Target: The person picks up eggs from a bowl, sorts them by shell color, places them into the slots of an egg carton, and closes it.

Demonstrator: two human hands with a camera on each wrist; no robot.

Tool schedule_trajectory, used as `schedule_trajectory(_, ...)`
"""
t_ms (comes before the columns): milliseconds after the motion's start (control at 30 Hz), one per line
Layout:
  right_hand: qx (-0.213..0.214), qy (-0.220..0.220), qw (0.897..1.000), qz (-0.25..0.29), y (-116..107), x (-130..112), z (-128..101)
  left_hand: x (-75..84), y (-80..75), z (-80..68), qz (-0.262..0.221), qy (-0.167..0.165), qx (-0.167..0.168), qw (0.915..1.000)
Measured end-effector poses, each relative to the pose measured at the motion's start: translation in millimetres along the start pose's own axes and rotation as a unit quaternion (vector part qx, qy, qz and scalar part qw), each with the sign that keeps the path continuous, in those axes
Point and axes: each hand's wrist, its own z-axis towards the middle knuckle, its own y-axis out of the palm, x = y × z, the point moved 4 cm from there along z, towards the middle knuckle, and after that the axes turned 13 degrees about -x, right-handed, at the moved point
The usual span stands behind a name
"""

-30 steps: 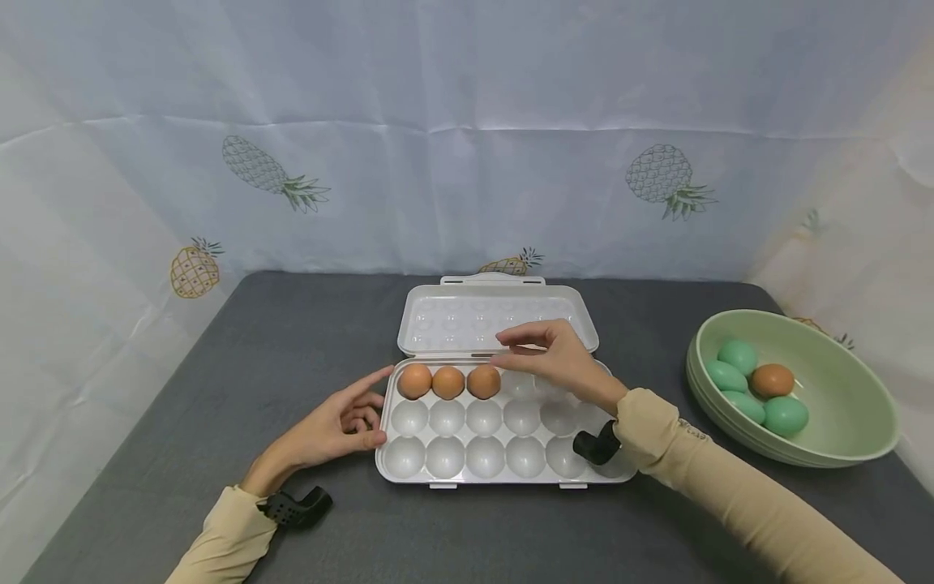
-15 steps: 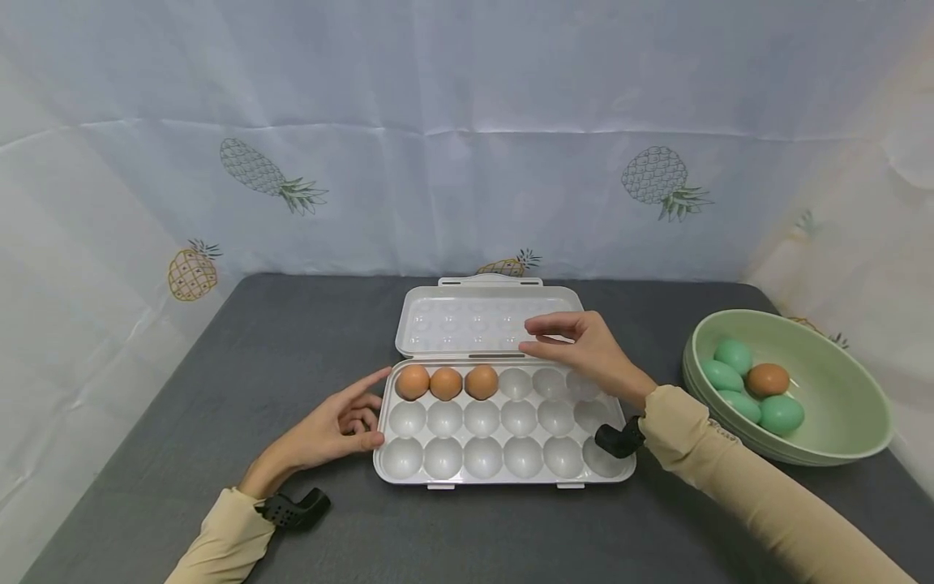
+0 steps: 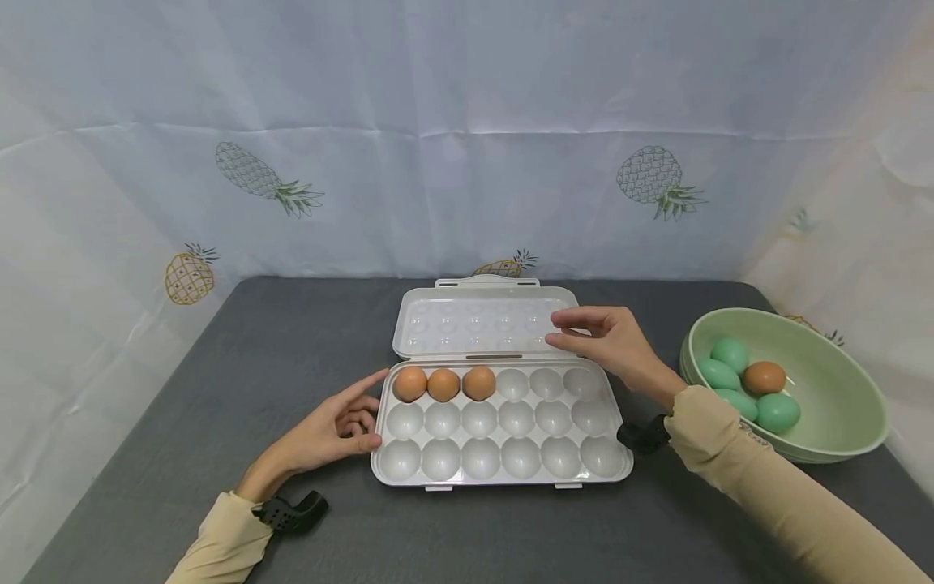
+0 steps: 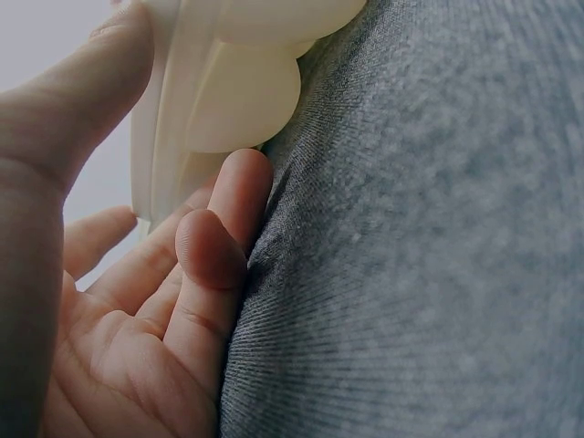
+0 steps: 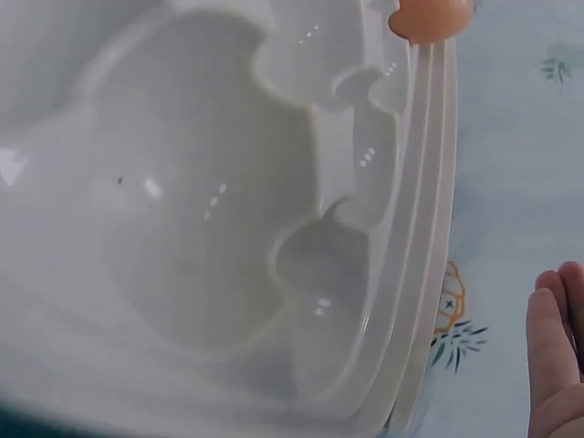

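Observation:
A white plastic egg box point(image 3: 503, 478) lies with its lid point(image 3: 467, 312) folded back. Three brown eggs point(image 3: 443, 384) sit at the left end of its far row. My left hand point(image 3: 328, 438) touches the box's left side with thumb and straight index finger, the other fingers loosely bent; the left wrist view shows the thumb against the rim point(image 4: 164, 119). My right hand point(image 3: 616, 341) hovers at the right side of the lid, thumb apart from the fingers and nothing between them. Hollows of the box and part of a brown egg point(image 5: 433, 16) fill the right wrist view.
Stacked green bowls point(image 3: 839, 414) stand at the table's right, the top one holding several green eggs point(image 3: 777, 413) and one brown egg point(image 3: 764, 378). A curtain with pineapple prints point(image 3: 649, 174) hangs behind the dark tabletop point(image 3: 321, 324).
My right hand has moved right, away from the third brown egg and toward the bowls, with nothing in it. My left hand stays against the box's left side.

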Motion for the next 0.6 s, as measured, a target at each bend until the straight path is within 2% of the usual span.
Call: schedule_trajectory(600,0.061,0.01,0.998,-0.019,-48.4,11.0,-37.8,0.0,-0.2,0.2,0.0,0.0,0.001,1.0)
